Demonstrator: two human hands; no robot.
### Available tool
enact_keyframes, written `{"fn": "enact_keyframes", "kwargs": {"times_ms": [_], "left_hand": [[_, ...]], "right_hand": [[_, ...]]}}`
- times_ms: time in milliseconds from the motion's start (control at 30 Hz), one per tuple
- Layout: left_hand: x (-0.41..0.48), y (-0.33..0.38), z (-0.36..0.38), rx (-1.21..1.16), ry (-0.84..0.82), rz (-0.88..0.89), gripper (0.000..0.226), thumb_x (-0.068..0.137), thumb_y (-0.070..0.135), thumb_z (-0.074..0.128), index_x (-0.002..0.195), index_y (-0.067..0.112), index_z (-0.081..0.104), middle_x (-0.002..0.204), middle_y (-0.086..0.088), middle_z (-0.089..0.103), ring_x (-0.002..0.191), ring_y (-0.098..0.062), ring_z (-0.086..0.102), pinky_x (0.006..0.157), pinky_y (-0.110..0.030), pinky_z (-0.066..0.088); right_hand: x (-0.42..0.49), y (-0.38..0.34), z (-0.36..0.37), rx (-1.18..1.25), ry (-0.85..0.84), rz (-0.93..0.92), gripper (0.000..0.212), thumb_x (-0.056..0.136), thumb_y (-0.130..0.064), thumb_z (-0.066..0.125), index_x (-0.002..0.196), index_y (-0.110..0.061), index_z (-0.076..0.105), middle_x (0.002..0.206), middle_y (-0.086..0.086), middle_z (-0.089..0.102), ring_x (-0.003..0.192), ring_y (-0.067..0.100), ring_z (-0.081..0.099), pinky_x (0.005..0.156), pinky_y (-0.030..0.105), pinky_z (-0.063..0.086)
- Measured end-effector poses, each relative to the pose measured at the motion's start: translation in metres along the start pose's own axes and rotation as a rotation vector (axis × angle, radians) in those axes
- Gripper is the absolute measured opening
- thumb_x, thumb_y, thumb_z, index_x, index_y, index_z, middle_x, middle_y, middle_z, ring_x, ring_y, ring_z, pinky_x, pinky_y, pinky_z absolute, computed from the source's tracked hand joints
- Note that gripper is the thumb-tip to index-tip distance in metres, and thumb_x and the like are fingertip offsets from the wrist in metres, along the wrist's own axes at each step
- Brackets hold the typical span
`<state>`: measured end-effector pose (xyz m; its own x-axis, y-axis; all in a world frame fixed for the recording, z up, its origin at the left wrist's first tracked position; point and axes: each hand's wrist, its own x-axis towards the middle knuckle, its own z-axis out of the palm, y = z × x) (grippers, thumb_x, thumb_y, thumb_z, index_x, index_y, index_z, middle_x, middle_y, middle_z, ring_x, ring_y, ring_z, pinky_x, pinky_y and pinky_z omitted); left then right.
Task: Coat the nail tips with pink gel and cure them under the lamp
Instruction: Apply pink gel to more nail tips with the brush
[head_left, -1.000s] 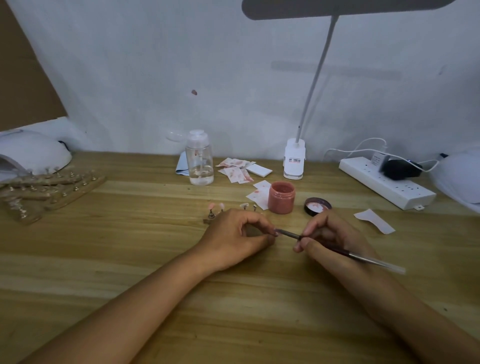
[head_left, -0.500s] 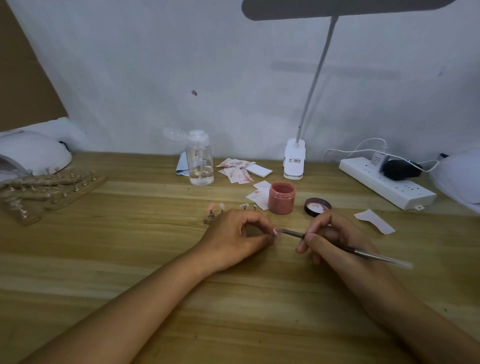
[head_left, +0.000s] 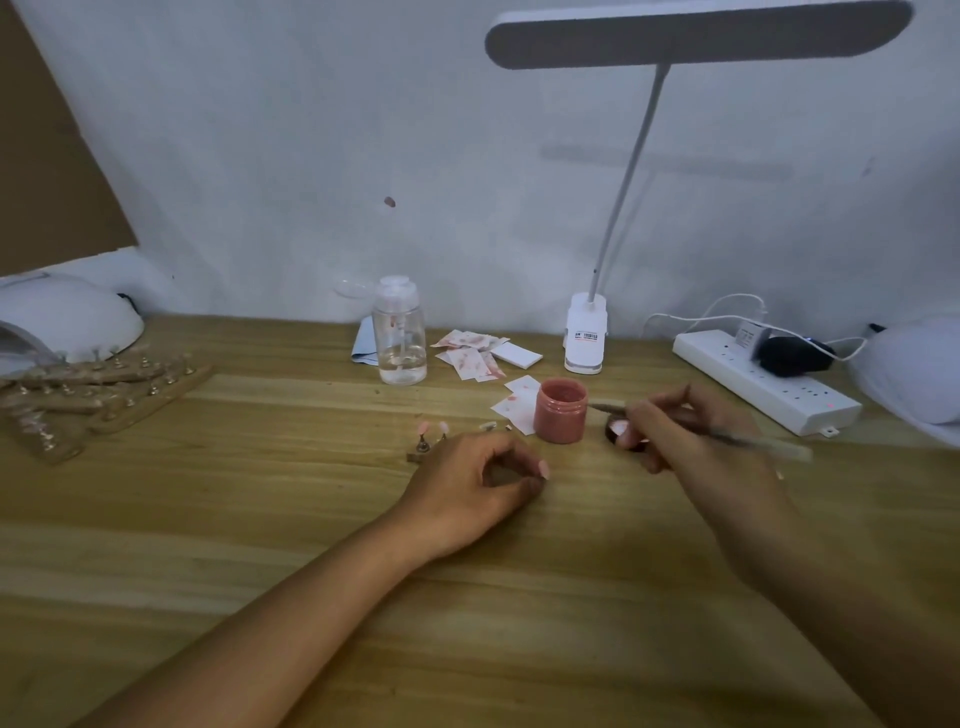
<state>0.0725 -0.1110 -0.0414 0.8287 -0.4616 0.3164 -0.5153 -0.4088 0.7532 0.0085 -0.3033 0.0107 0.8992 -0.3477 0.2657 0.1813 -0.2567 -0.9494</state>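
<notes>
Brush now at pink-gel jar

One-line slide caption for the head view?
Right hand holds thin brush beside the open pink gel jar; left hand pinches a pink nail tip.

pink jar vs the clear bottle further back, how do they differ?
The jar is short, squat and pink; the bottle is taller, slimmer and clear. The jar is open, with no lid on it; the bottle is capped with a pump top. The jar looks pink through its whole height; the bottle holds clear liquid only in its lower part. Both stand upright on the table.
</notes>
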Motion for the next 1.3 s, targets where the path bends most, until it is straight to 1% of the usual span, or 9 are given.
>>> {"fn": "enact_keyframes", "kwargs": {"times_ms": [167,333,433,500,600,700,933,1100,1300], "left_hand": [[0.0,0.001,-0.001,0.013,-0.009,-0.005,0.014,0.086,0.015,0.073,0.087,0.029,0.073,0.09,0.016,0.071,0.057,0.019,0.048,0.057,-0.005,0.031],[0.0,0.001,-0.002,0.036,-0.018,0.01,0.02,0.085,0.015,0.073,0.081,0.034,0.07,0.087,0.019,0.071,0.057,0.019,0.048,0.056,-0.004,0.031],[0.001,0.002,-0.001,0.049,-0.02,0.01,0.021,0.085,0.016,0.073,0.08,0.035,0.07,0.086,0.019,0.071,0.061,0.019,0.05,0.059,-0.004,0.031],[0.001,0.001,-0.001,0.051,-0.017,0.003,0.019,0.085,0.015,0.073,0.081,0.034,0.07,0.088,0.017,0.072,0.058,0.018,0.049,0.057,-0.006,0.031],[0.002,-0.001,0.0,0.058,-0.011,-0.014,0.016,0.084,0.017,0.073,0.082,0.033,0.072,0.088,0.019,0.072,0.061,0.017,0.05,0.058,-0.009,0.031],[0.002,-0.001,0.0,0.058,-0.011,-0.007,0.019,0.085,0.017,0.073,0.08,0.035,0.07,0.074,0.032,0.064,0.062,0.019,0.051,0.058,-0.004,0.03],[0.001,-0.002,0.0,0.075,-0.004,0.018,0.015,0.085,0.017,0.075,0.083,0.032,0.071,0.067,0.034,0.06,0.056,0.019,0.048,0.052,-0.004,0.03],[0.002,-0.003,0.0,0.106,-0.002,0.004,0.008,0.085,0.022,0.074,0.089,0.029,0.074,0.065,0.037,0.057,0.055,0.014,0.048,0.051,-0.009,0.029],[0.002,-0.002,0.0,0.086,-0.003,0.014,0.009,0.085,0.019,0.074,0.088,0.027,0.074,0.066,0.026,0.059,0.054,0.017,0.047,0.051,-0.007,0.028]], "right_hand": [[0.057,0.002,0.016,-0.182,-0.024,0.173,0.013,0.083,-0.028,0.069,0.076,-0.02,0.062,0.064,-0.002,0.069,0.058,0.011,0.056,0.054,0.023,0.043],[0.072,0.009,0.033,-0.368,-0.033,0.162,0.031,0.07,-0.039,0.082,0.064,-0.02,0.059,0.06,-0.005,0.059,0.053,0.007,0.048,0.052,0.023,0.038],[0.065,0.003,0.031,-0.333,0.015,0.135,0.016,0.079,-0.029,0.073,0.071,-0.021,0.062,0.068,-0.006,0.064,0.061,0.01,0.055,0.054,0.023,0.041],[0.046,-0.001,0.026,-0.18,0.057,0.117,0.008,0.083,-0.022,0.066,0.078,-0.017,0.061,0.066,-0.004,0.066,0.063,0.013,0.058,0.061,0.027,0.048],[0.0,0.004,0.014,0.026,-0.058,0.078,0.011,0.089,-0.013,0.061,0.085,-0.004,0.058,0.068,0.004,0.071,0.062,0.009,0.06,0.067,0.022,0.051],[-0.03,0.011,0.003,0.087,-0.152,0.045,0.012,0.09,-0.004,0.058,0.082,0.004,0.055,0.071,0.012,0.07,0.062,0.013,0.058,0.06,0.019,0.049],[-0.034,0.013,0.006,0.03,-0.242,0.015,0.008,0.089,0.003,0.057,0.083,0.007,0.054,0.07,0.012,0.072,0.059,0.008,0.059,0.056,0.014,0.046],[-0.034,0.011,0.006,-0.049,-0.271,0.018,0.005,0.088,-0.002,0.06,0.084,-0.003,0.058,0.074,0.007,0.073,0.069,0.008,0.066,0.068,0.022,0.048],[-0.035,0.008,0.006,-0.043,-0.254,0.025,0.004,0.088,0.0,0.06,0.085,-0.001,0.058,0.072,0.009,0.072,0.069,0.01,0.066,0.07,0.027,0.048]]}}
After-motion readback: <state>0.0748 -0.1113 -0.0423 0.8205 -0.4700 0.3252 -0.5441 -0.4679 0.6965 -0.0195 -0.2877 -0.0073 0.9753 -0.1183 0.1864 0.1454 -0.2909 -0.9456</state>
